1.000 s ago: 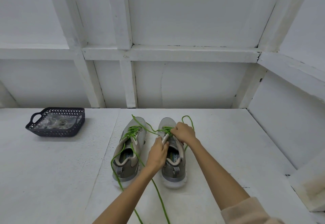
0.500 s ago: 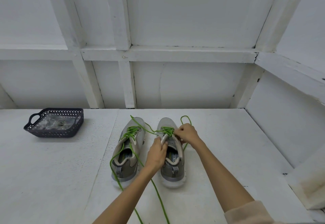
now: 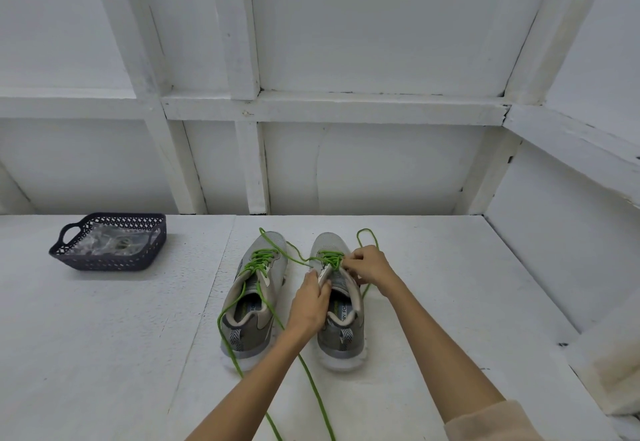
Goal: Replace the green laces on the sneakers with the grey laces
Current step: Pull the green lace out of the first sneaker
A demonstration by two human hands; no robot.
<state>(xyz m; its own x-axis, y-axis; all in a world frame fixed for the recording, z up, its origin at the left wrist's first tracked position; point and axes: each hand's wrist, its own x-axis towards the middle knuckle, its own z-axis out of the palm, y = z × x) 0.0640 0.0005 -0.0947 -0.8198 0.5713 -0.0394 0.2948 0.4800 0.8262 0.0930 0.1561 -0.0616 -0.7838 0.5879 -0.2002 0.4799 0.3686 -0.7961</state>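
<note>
Head view: left hand (image 3: 310, 305) and right hand (image 3: 369, 265) on one sneaker (image 3: 341, 336).
The left hand grips the sneaker's tongue (image 3: 326, 271). Just beyond it, the right hand pinches the green lace (image 3: 329, 259) at the eyelets. A second sneaker (image 3: 254, 302) stands just left of the left hand, and a dark basket (image 3: 104, 262) sits well apart, further left.

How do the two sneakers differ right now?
The basket-side sneaker sits untouched; the other sneaker is gripped by the left hand while the right hand pinches its green lace. The basket-side sneaker seems to show more crossed lacing than the other sneaker. Both are grey, upright, toes pointing away.
</note>
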